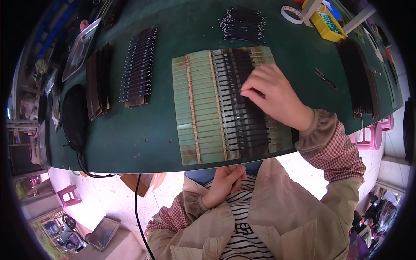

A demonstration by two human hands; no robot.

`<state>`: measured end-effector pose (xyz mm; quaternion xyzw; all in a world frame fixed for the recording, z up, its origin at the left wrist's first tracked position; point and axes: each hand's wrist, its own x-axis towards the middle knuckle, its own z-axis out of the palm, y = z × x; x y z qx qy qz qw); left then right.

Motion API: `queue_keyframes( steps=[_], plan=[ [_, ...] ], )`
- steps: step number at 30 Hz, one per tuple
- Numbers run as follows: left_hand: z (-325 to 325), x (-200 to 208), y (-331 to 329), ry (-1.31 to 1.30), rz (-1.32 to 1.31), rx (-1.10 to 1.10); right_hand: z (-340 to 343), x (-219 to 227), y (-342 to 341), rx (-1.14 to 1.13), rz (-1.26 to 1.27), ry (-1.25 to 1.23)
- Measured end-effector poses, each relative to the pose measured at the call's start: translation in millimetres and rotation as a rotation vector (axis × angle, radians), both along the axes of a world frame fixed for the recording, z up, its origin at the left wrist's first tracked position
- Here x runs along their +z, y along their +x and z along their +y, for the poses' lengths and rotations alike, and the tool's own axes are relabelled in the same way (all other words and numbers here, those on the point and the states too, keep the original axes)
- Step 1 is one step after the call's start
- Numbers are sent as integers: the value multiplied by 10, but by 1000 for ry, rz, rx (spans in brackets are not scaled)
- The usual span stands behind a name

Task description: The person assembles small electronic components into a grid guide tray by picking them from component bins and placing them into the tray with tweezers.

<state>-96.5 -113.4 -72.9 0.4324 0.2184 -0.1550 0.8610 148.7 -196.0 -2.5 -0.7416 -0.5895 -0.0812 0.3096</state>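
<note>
Over the right half of the grooved board (201, 86), here's the right hand (271, 89), thumb and forefinger drawn together, the other fingers folding in behind! Directly below that grip run the black leads (245, 134), laid side to side in tight rows, stacked from the board's far edge to its near one, with the fingertips about halfway along the column. From this angle it's hard to tell whether anything is pinched there, or whether the fingertips touch the leads. To the left of the grip, pale green grooves show, crossed by two tan ribs

Down below the table (143, 134) edge, the left hand (225, 182) curls in front of the striped shirt (238, 216), its fingers bent inward, and what they hold, if anything, I cannot tell. Beyond the board lies a loose pile of black leads (242, 25); off to its left, a neat bundle (139, 69); and to the right of the hand, a dark pointed tool (326, 79)
</note>
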Motion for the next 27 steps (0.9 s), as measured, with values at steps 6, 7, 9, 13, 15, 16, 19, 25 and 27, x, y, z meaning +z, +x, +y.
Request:
queue_keyframes(
  steps=[6,7,9,13,15,16,19,25,27],
  plan=[
    [-63,38,-14,-52,-13,21,-151,-88,-33,-34,0,-107],
    [-72,81,-8,-79,15,46,-157,-90,-33,-35,2,-107],
    [-71,101,-3,-107,44,72,-164,-89,-28,-51,-34,-128],
    [-10,90,-29,-247,67,34,-326,4,81,-123,3,-62],
    [10,128,-36,-328,91,50,-525,48,237,-271,28,14],
    [10,159,-28,-373,100,48,-714,88,357,-398,18,44],
    [-8,178,-22,-420,105,47,-1400,-13,691,-627,-42,33],
    [-2,250,-7,-411,167,59,-1885,-434,842,-875,21,-279],
    [18,282,4,-423,172,57,-1816,-471,826,-819,261,-64]
  ],
)
